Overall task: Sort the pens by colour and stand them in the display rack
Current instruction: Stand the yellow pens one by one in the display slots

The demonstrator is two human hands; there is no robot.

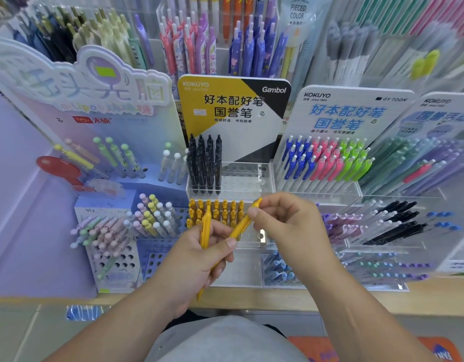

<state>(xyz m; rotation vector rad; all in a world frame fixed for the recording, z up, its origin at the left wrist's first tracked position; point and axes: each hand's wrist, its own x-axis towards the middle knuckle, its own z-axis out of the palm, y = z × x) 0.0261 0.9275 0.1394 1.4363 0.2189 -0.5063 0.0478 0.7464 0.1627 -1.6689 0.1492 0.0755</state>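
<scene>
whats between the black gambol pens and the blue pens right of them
Head view: empty holes of the clear rack lie between the black pens and the blue pens.

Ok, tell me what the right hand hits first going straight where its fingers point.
Probably the upright yellow pen in the left hand; racked yellow pens stand behind, depth unclear.

I hold yellow pens (241, 226): smooth, matt plastic. The display rack (268, 184) is clear, glossy plastic. The shelf edge (356, 297) looks like pale, matt wood.
</scene>
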